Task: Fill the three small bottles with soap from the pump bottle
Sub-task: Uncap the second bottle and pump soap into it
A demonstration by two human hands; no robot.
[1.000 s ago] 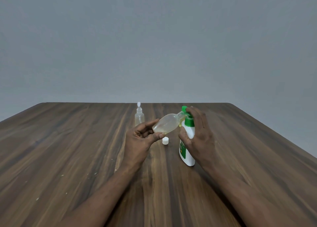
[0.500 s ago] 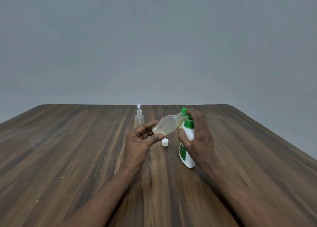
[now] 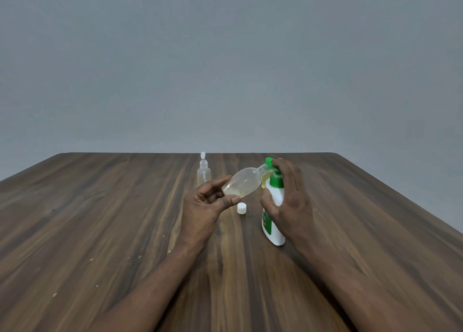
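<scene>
My left hand [image 3: 205, 206] grips a small clear bottle [image 3: 241, 182] by its base, tilted so its open neck meets the green pump nozzle. A little yellowish soap lies in it. My right hand [image 3: 288, 201] curls round the white pump bottle [image 3: 274, 221], thumb on its body and fingers over the green pump head [image 3: 270, 162]. The pump bottle stands on the wooden table [image 3: 100, 231]. A second small clear bottle [image 3: 203, 170] with a white tip stands upright behind my left hand. A third small bottle is not in sight.
A small white cap [image 3: 242, 208] lies on the table between my hands. The table's far edge runs just behind the standing bottle, with a plain grey wall beyond. Pale specks dot the wood at the left front.
The green pump head has risen slightly under my right fingers. Both hands and the tilted bottle stay in nearly the same place.
</scene>
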